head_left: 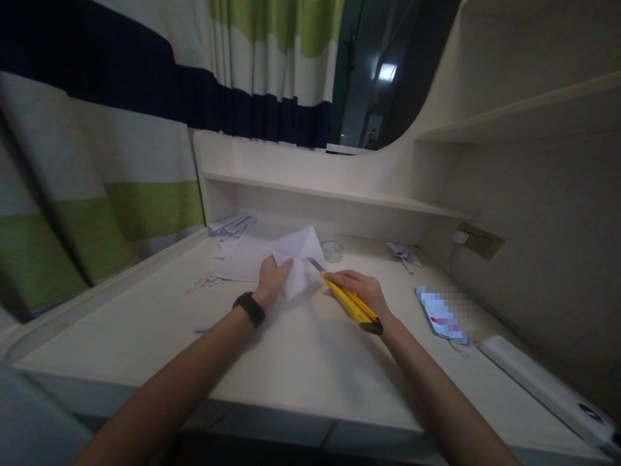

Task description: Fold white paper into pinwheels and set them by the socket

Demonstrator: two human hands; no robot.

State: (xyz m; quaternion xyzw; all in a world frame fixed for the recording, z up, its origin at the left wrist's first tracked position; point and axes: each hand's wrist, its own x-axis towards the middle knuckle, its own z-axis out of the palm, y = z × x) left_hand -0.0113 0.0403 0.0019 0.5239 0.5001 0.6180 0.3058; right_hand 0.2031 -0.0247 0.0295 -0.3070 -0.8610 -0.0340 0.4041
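Observation:
My left hand (272, 279) is closed on a folded white sheet of paper (295, 278), thumb on top, with a black band at the wrist. Wrapped in my right hand (361, 291) is a yellow utility knife (353, 304), its blade out and pointing up and left. The blade tip lies at the folded paper; whether it is cutting in, I cannot tell. Behind the left hand, more white paper (237, 262) lies flat on the desk. A roll of clear tape (332, 250) stands just beyond the folded sheet.
Rolled paper strips (231, 224) lie at the back left, with small pale scraps (206, 280) in front. A paper pinwheel (404, 254) sits back right. Further right are a phone (439, 314) and a long white bar (543, 388). A low shelf (334, 194) runs along the back.

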